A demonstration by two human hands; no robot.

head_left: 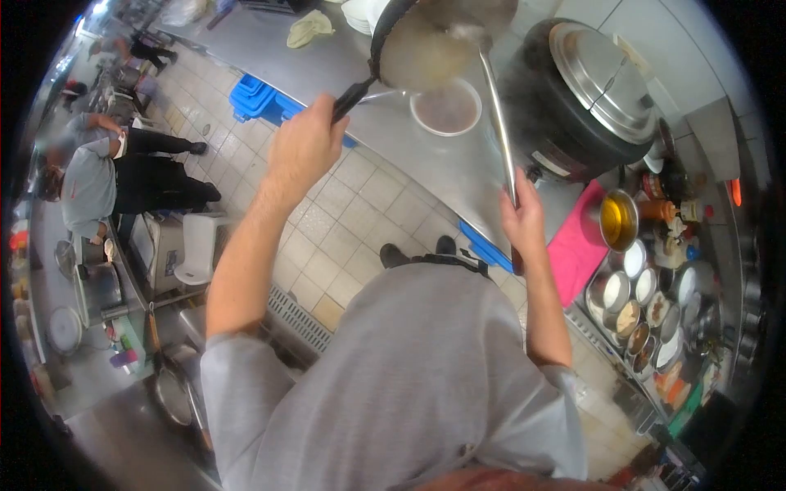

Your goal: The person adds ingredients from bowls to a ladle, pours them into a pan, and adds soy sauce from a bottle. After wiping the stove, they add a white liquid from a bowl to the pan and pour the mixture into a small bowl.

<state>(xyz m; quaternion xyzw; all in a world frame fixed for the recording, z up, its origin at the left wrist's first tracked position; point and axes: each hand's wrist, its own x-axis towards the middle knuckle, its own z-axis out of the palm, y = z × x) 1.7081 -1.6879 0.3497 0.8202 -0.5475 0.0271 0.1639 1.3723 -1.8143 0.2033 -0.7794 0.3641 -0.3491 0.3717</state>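
Observation:
My left hand (pixel 309 141) is wrapped round the black handle of a wok (pixel 381 39), which is raised over the steel counter at the top of the view. Pale, cloudy liquid lies in the wok. In my right hand (pixel 524 214) is the long metal handle of a ladle (pixel 496 102); its head reaches into the wok at the liquid. Just below the wok, a white-rimmed bowl (pixel 446 131) with brownish contents stands on the counter. Steam blurs the ladle's head.
A large black pot with a steel lid (pixel 602 78) stands right of the bowl. Beyond a pink cloth (pixel 575 245) are a pan of yellow oil (pixel 618 219) and several small ingredient bowls. Blue bins (pixel 254 98) sit under the counter. A person (pixel 90 176) stands at the left.

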